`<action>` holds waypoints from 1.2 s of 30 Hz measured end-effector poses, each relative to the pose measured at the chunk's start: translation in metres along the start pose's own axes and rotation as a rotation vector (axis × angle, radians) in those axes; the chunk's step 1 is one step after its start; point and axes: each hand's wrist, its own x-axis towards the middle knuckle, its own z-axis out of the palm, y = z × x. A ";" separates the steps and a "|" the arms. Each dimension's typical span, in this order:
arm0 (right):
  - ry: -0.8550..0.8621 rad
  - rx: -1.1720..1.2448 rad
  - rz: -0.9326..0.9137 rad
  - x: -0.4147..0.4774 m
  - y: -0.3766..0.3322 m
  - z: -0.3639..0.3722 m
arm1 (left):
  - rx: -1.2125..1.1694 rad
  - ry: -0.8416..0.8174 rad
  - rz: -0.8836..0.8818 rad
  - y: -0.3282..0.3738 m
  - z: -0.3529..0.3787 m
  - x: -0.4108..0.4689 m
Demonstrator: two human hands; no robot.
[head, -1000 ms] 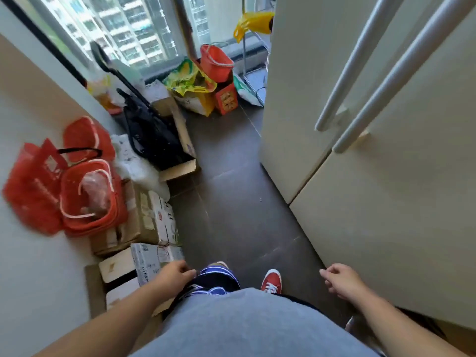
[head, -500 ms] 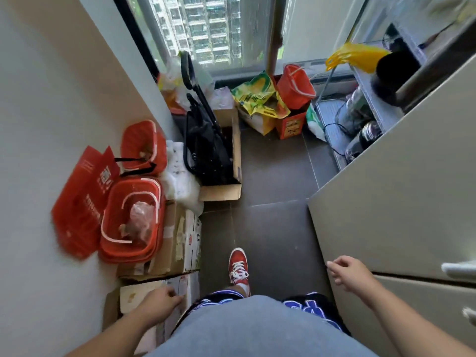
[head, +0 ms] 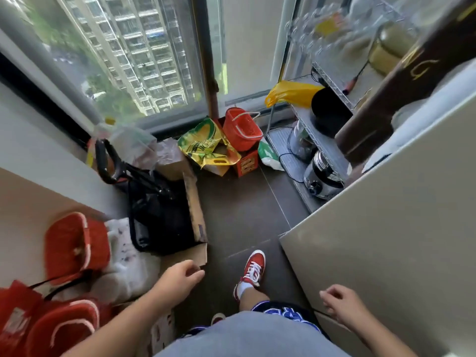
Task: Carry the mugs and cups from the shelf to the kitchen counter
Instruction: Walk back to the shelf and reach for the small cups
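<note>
A wire shelf rack (head: 332, 81) stands at the far right by the window, behind a tall cream cabinet (head: 386, 240). Blurred clear glassware (head: 311, 29) sits on an upper tier, a black pot (head: 328, 112) on a middle tier, and steel appliances (head: 322, 173) on the lowest. I cannot make out single mugs or cups. My left hand (head: 177, 279) hangs low at centre-left, fingers loosely curled, holding nothing. My right hand (head: 340, 304) hangs low on the right beside the cabinet, also loosely curled with nothing in it.
Red baskets (head: 74, 246) and cardboard boxes line the left wall. A black trolley bag (head: 157, 210) sits in a box (head: 198, 220). By the window lie a yellow bag (head: 206, 145) and a red basket (head: 242, 130). A narrow strip of dark tile floor (head: 244, 217) runs ahead.
I have stepped forward along the passage; the view has swung up and right, and the wire shelf rack has come into sight. My left hand has swung forward. Both hands stay without a load.
</note>
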 end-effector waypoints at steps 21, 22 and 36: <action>0.287 0.364 -0.755 0.013 -0.382 -0.118 | -0.139 0.134 0.915 0.388 -0.150 0.079; 0.315 0.405 -0.772 0.013 -0.394 -0.125 | -0.149 0.120 0.947 0.405 -0.157 0.085; 0.987 0.703 -1.047 -0.005 -0.568 -0.244 | -0.277 -0.153 1.556 0.655 -0.284 0.109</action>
